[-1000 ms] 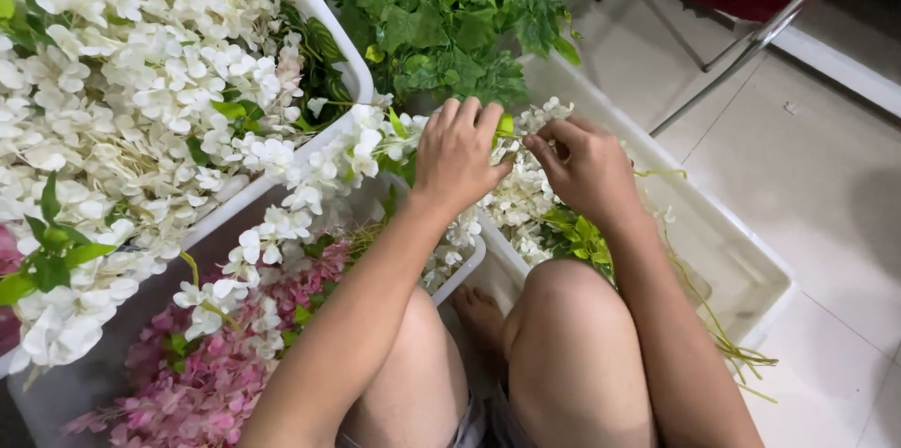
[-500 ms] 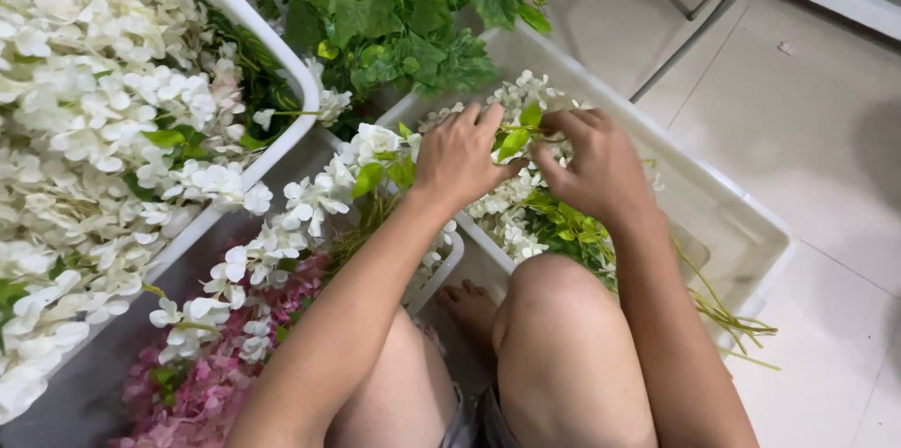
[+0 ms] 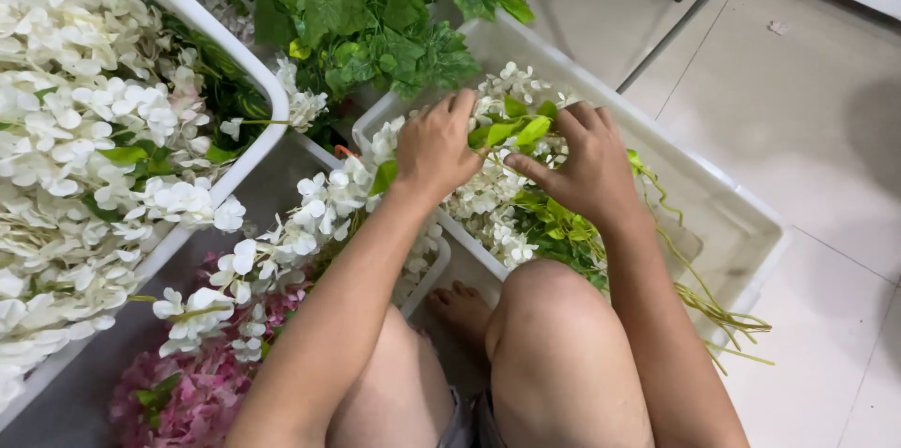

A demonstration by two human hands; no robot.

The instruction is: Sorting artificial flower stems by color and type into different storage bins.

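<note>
My left hand (image 3: pixel 436 146) and my right hand (image 3: pixel 582 167) are both closed on one garland of white artificial flowers (image 3: pixel 282 246) with light green leaves, over a white plastic bin (image 3: pixel 713 204). The garland trails down to the left from my left hand. Between the two hands a green leaf (image 3: pixel 521 132) sticks up. More white blossoms and green stems (image 3: pixel 526 223) lie in that bin under my hands. My bare knees and a foot (image 3: pixel 460 307) show below.
A large white bin (image 3: pixel 253 73) full of white flowers stands at left. Pink artificial flowers (image 3: pixel 188 392) fill a bin at bottom left. Green leafy foliage (image 3: pixel 366 7) is piled at the top. Metal chair legs (image 3: pixel 685 7) cross the tiled floor (image 3: pixel 826 110) at right.
Both hands have kept their hold on the garland and worked along it over the bin. The view has shifted slightly, so the bins sit lower and nearer in the picture.
</note>
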